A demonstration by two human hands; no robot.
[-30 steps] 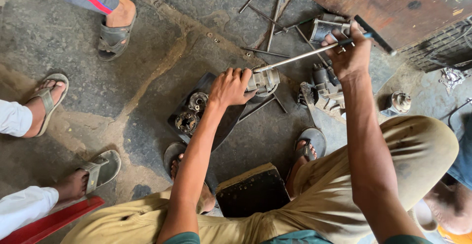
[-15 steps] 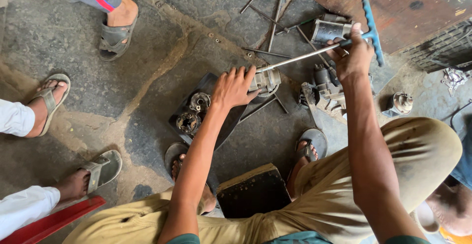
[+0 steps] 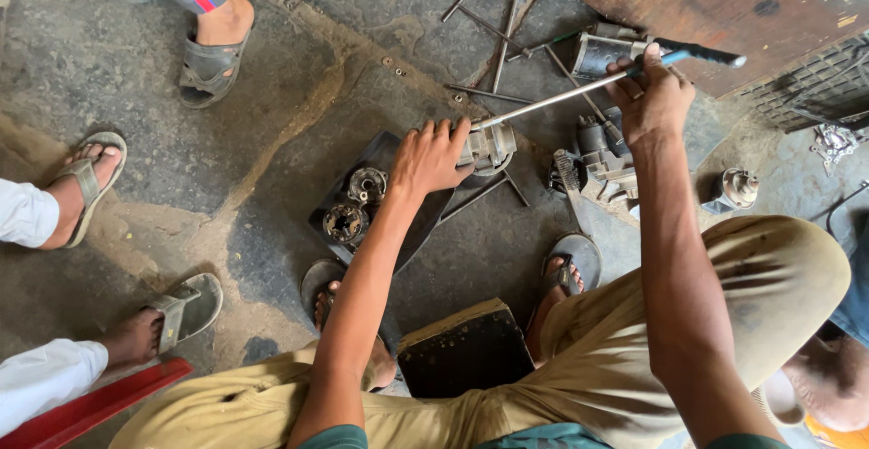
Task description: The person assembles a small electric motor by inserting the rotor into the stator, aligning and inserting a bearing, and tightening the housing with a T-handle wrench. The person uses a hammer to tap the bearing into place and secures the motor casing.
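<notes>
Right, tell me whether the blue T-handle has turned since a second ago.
Yes. The blue T-handle in the right hand has rotated: half a second ago its crossbar stood upright against the rusty metal sheet; now it lies nearly level, pointing right.

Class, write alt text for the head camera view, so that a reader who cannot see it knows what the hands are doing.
Seen from above, a seated person's right hand grips a long T-handle wrench, while the left hand steadies a small metal part at the wrench's tip. Loose rods and engine parts lie on the stained concrete floor, and other people's sandalled feet stand nearby.
</notes>
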